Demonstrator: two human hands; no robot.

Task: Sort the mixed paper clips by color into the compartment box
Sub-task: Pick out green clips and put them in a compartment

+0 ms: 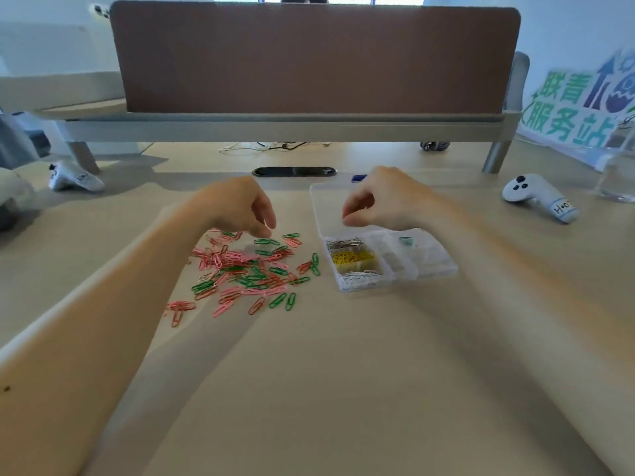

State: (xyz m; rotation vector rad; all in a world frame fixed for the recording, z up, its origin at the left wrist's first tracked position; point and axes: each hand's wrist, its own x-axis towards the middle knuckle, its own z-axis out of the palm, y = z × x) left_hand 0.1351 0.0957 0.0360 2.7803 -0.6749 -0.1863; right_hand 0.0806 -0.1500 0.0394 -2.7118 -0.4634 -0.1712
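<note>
Pale tabletop (343, 372) fills the near view. On its left the loose paper clips (247, 269), pink, red and green, lie in a pile and point every way. On the right stands the compartment box (429, 266), long axis left to right, lid open toward the far side, with silver, yellow and white clips in its left cells. The left hand (237, 207) curls its fingers down over a green clip (266, 241) lying crosswise; the right hand (381, 201) hovers over the box, thumb and forefinger nearly together. Whether either pinches a clip I cannot tell. I judge green is in turn; next comes a fine pinch across that clip.
</note>
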